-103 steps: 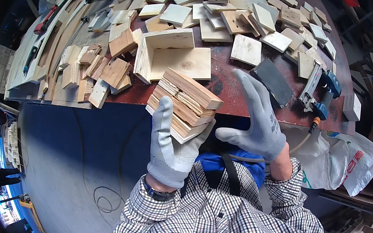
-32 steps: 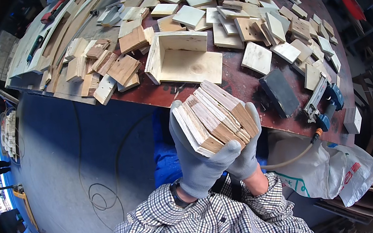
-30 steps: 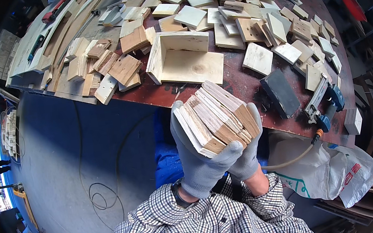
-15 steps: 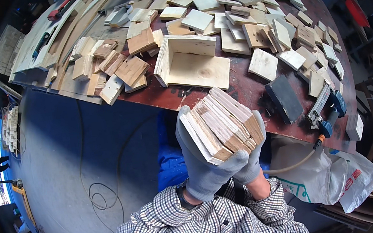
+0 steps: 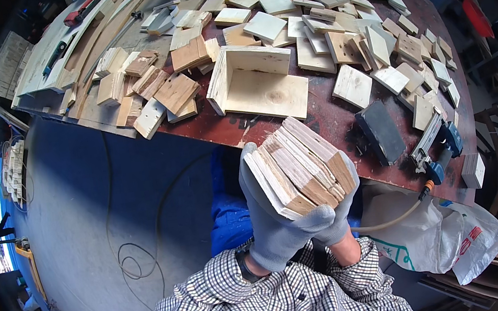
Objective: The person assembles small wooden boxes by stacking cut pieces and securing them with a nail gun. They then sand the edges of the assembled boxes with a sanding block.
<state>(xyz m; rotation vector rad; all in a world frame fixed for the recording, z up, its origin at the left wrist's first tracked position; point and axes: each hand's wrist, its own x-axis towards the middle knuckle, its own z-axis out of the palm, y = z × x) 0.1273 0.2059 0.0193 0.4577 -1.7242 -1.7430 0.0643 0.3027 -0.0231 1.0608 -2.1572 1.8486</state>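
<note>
A dark reddish-brown workbench (image 5: 326, 122) fills the upper part of the view, and nearly everything else sits around the open wooden box (image 5: 257, 82) near its front edge. Behind and to the right of the box, loose square and oblong plywood offcuts (image 5: 333, 33) cover the bench top, some lying flat, some leaning on each other. To the left of the box lies a smaller heap of brown wood blocks (image 5: 157, 92), and beyond that long pale boards (image 5: 70, 44) run along the far left edge of the bench. To the right of the box lies a dark grey sanding block (image 5: 381, 132), and further right a blue air tool (image 5: 437, 145) with a tan hose. Below the bench the floor (image 5: 83, 225) is grey-blue, with a thin cable looped on it; a white plastic bag (image 5: 442, 234) sits lower right of the box.

The box lies on its side, open and empty, only bare plywood showing within.

In front of the box, off the bench edge, both gloved hands close around a stack of thin wooden pieces (image 5: 300, 171). The left hand (image 5: 272, 221) wraps its near side from below, fingers curled tight; the right hand (image 5: 341, 219) cups the far side, mostly hidden behind the stack.
</note>
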